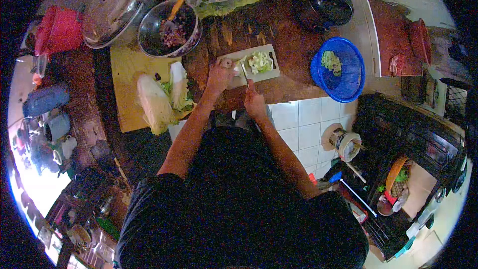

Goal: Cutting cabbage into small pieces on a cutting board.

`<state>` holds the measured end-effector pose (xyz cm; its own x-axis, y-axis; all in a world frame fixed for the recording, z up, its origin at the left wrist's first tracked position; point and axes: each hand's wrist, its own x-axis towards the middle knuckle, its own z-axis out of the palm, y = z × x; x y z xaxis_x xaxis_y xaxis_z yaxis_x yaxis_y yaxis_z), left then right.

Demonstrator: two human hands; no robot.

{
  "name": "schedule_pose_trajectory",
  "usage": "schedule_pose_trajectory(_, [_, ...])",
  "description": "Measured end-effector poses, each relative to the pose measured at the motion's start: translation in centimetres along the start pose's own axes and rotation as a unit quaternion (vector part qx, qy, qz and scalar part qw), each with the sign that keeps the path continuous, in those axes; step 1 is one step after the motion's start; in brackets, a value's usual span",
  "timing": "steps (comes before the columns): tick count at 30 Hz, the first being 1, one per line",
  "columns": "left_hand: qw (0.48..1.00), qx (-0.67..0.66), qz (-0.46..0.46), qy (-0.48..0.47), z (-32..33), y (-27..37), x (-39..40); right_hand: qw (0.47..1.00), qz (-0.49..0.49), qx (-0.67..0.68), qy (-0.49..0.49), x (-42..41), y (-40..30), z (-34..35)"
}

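Observation:
A white cutting board (pixel 242 53) lies on the dark wooden table in front of me. On its right half sits a heap of chopped napa cabbage (pixel 260 62). My right hand (pixel 254 101) grips a kitchen knife (pixel 244 71), its blade standing over the board just left of the heap. Close to the blade, my left hand (pixel 220 76) presses down on an uncut pale piece of cabbage (pixel 237 69), mostly covered by the fingers. Further left, a whole napa cabbage (pixel 153 101) and a smaller cabbage piece (pixel 179 84) rest on a yellowish surface.
Right of the board stands a blue plastic colander (pixel 356 78) with some chopped cabbage inside. Behind and left is a metal bowl (pixel 149 46) holding reddish food and an orange-handled utensil (pixel 177 6). A large metal lid (pixel 108 15) leans beyond it; a black pot (pixel 330 3) stands back right.

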<state>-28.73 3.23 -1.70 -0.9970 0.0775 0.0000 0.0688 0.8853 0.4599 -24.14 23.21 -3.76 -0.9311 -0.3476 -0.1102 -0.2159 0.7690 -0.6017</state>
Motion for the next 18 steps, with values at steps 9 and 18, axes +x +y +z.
schedule_pose_trajectory(9, [0.998,0.036,-0.019,0.05,3.1,-0.8,-0.2,1.0,0.014,-0.012,-0.02,0.4,-1.8,-0.5])
schedule_pose_trajectory(18, [0.996,0.069,-0.037,0.036,2.5,-0.1,0.1,0.996,0.007,-0.082,0.025,1.1,-2.5,0.4])
